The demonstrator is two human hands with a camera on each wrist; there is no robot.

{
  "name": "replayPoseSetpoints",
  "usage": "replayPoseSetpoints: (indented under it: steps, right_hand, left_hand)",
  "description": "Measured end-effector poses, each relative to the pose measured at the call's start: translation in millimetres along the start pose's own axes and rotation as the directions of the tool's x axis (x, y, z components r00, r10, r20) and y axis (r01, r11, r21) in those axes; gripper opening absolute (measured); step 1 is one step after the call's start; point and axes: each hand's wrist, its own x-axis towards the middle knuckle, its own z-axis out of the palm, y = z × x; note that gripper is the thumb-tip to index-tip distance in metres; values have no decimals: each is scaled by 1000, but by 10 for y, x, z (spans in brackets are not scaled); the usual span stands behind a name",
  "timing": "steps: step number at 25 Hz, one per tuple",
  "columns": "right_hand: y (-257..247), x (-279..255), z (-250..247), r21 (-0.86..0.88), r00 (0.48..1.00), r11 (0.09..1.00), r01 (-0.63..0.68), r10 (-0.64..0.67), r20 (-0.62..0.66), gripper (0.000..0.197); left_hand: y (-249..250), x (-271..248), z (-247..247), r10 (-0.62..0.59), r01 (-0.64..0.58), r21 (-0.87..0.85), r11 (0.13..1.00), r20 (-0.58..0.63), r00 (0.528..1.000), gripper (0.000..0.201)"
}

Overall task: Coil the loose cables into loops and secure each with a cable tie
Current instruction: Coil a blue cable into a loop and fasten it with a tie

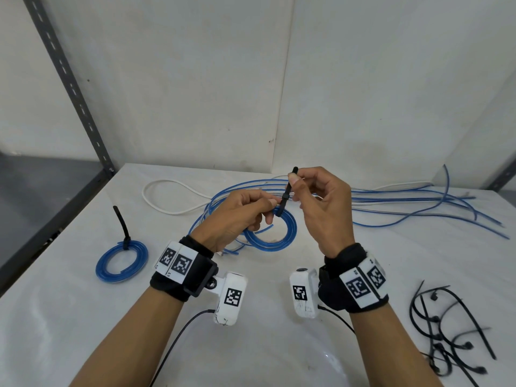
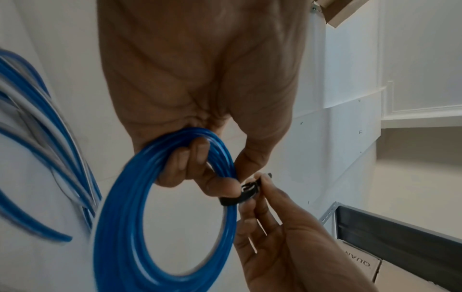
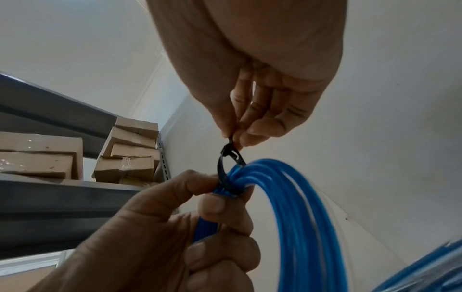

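My left hand (image 1: 270, 209) holds a coil of blue cable (image 1: 275, 243) above the white table, fingers curled round the bundled strands (image 2: 130, 207). A black cable tie (image 1: 287, 192) is looped round the coil beside my left fingertips, and the loop (image 3: 225, 170) is still slack. My right hand (image 1: 293, 182) pinches the tie's tail just above its head (image 3: 231, 151), between thumb and fingers. A second blue coil (image 1: 121, 263) lies on the table at the left, bound with a black tie (image 1: 122, 227) whose tail sticks up.
Several loose blue cables (image 1: 405, 202) and a white cable (image 1: 167, 196) sprawl across the back of the table (image 1: 279, 344). A pile of spare black cable ties (image 1: 446, 331) lies at the front right. A grey shelf upright (image 1: 69, 88) stands at the left.
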Motion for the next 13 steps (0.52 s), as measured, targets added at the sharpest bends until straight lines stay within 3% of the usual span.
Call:
replayPoseSetpoints:
  steps: [6,13]
  right_hand:
    - [-13,-4,3,55,998,998,-16,19,-56,5]
    - [-47,12,-42,145,997,989,-34,43,-58,5]
  left_hand:
    - [-17,-28,27,-51,51,6,999,84,995,22]
    - [65,-90,65,-20,18,18,1000,111,994,17]
